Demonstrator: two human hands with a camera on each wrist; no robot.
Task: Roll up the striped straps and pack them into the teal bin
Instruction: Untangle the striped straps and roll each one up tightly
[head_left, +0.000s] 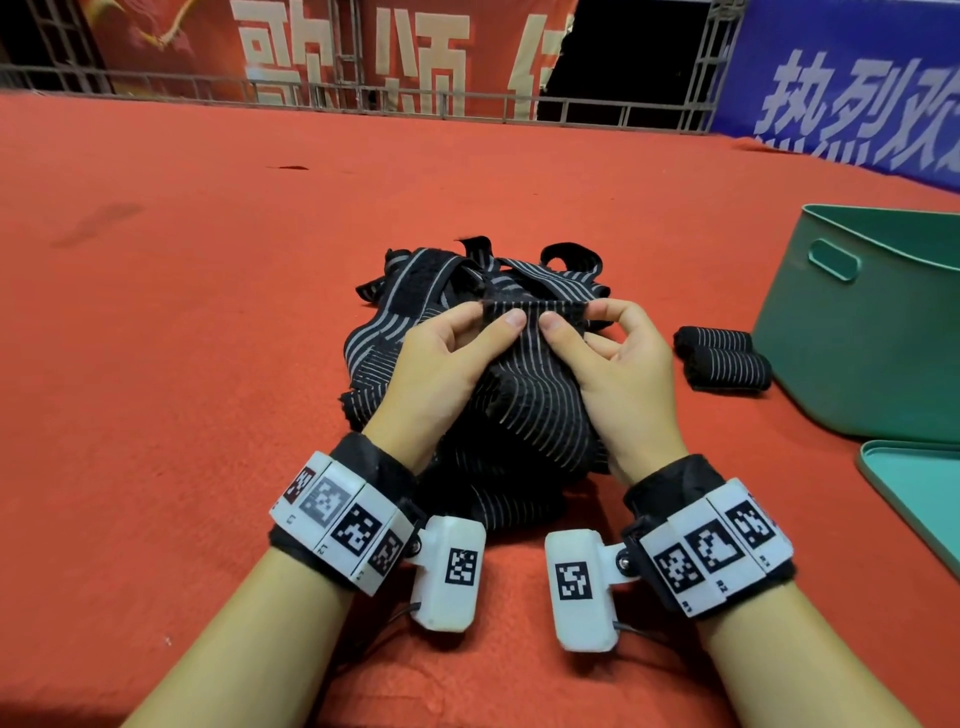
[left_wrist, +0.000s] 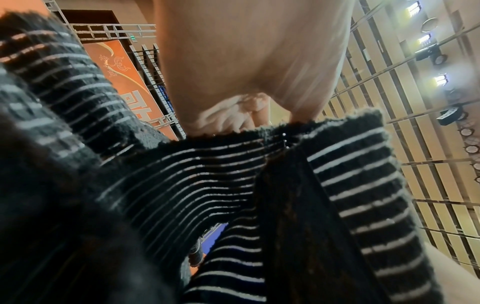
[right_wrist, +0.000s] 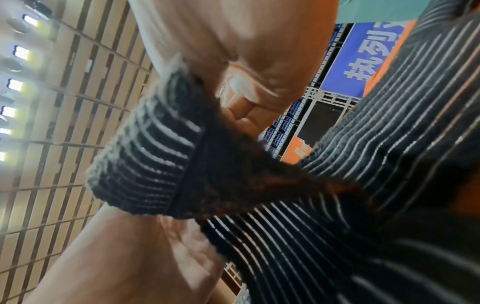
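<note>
Both hands, left hand and right hand, pinch one striped strap's end in a narrow grip.

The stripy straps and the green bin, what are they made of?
The striped straps look like stretchy knitted fabric, black with thin pale lines: the wrist views show a ribbed weave and fuzzy, frayed edges. The teal bin looks like moulded plastic with a smooth matt finish, judging by its even walls and cut-out handle slot; it could be soft or hard.
</note>
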